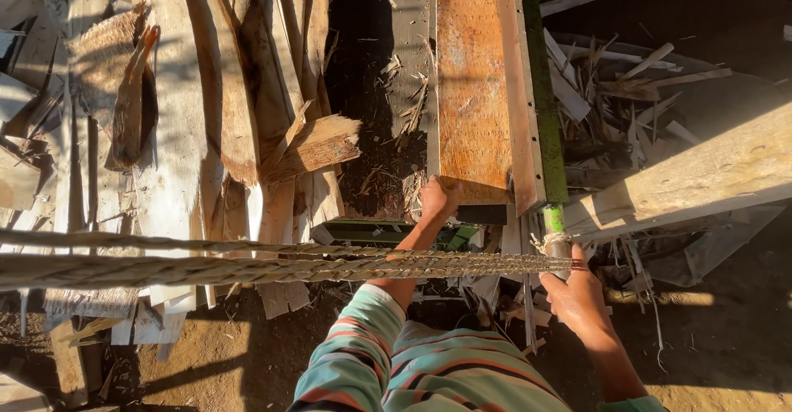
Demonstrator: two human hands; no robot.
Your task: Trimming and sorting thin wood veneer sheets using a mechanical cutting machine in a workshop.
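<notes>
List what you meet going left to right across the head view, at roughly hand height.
Pile of split wood slabs → twisted rope → left hand on the rusty metal plate → green bar → right hand gripping the bar's lower end → pale wooden beam.

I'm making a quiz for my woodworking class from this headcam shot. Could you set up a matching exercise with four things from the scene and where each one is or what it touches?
Things:
1. left hand
2. right hand
3. twisted rope
4. scrap wood pile

Places:
A. heaped at the left of the view
B. on the near end of the rusty orange plate
C. gripping the green lever
D. stretched across from the left edge to the lever

Pairs: 1-B, 2-C, 3-D, 4-A
</notes>
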